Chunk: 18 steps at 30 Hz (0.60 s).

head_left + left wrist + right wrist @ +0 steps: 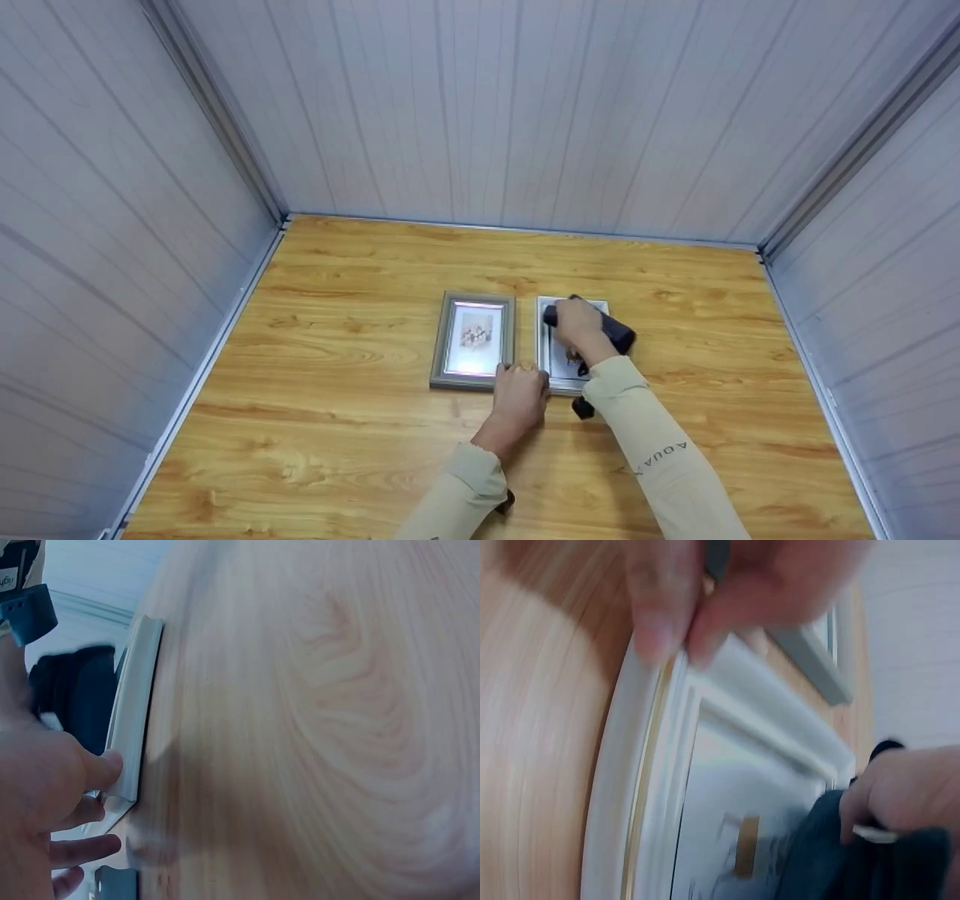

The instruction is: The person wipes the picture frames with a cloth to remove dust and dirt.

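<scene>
A white picture frame lies face up on the wooden table. At its near left corner, my left hand pinches the rim between thumb and fingers; the right wrist view shows this left hand close up. My right hand grips a dark cloth over the white frame's picture area. In the right wrist view the cloth touches the inside of the frame, covering part of the picture. The left wrist view shows the frame's outer edge beside the left thumb, with the cloth blurred behind.
A grey picture frame with a small picture lies just left of the white one, a narrow gap between them. Pale panelled walls border the wooden table at the back and both sides.
</scene>
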### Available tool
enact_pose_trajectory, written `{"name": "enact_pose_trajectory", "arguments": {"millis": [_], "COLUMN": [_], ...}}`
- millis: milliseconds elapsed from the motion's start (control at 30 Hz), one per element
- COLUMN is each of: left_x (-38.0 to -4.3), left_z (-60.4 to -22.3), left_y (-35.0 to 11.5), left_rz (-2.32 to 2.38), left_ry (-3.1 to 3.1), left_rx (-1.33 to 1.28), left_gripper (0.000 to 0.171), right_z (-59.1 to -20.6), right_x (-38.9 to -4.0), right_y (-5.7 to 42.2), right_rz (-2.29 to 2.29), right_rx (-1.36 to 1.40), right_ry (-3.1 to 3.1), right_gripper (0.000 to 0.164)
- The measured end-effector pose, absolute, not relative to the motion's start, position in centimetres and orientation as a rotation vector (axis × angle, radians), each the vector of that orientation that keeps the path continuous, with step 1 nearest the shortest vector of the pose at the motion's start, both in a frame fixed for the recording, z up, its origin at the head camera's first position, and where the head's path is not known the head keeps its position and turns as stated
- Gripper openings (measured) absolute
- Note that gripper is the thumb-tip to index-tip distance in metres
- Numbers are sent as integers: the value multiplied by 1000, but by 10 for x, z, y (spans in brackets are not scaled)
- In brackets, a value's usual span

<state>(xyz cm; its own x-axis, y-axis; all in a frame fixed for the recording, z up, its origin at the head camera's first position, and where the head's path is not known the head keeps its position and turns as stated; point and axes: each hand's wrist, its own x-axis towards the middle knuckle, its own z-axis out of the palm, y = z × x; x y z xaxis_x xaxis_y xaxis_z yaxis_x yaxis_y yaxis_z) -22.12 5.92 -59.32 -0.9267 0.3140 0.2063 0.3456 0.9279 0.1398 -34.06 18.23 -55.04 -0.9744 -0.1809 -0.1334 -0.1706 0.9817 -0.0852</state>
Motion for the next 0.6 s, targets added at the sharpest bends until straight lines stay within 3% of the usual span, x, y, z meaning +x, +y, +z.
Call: {"name": "enact_pose_trajectory", "arguments": {"millis": [133, 433, 600], "left_x": [-222, -217, -220], "left_z": [-593, -598, -597], "left_y": [59, 59, 60], "left_rz": [-251, -209, -210], "left_ry": [-2902, -2924, -2877], "left_rx": [-513, -473, -470], "left_gripper": [14, 18, 18], "right_z": [-552, -560, -551], "right_x": [-341, -341, -345], "right_y": [171, 179, 190], "right_rz": [-174, -176, -108], "right_rx": [-408, -362, -263], "right_ry": [3004, 2981, 2999], "right_gripper": [20, 28, 24]}}
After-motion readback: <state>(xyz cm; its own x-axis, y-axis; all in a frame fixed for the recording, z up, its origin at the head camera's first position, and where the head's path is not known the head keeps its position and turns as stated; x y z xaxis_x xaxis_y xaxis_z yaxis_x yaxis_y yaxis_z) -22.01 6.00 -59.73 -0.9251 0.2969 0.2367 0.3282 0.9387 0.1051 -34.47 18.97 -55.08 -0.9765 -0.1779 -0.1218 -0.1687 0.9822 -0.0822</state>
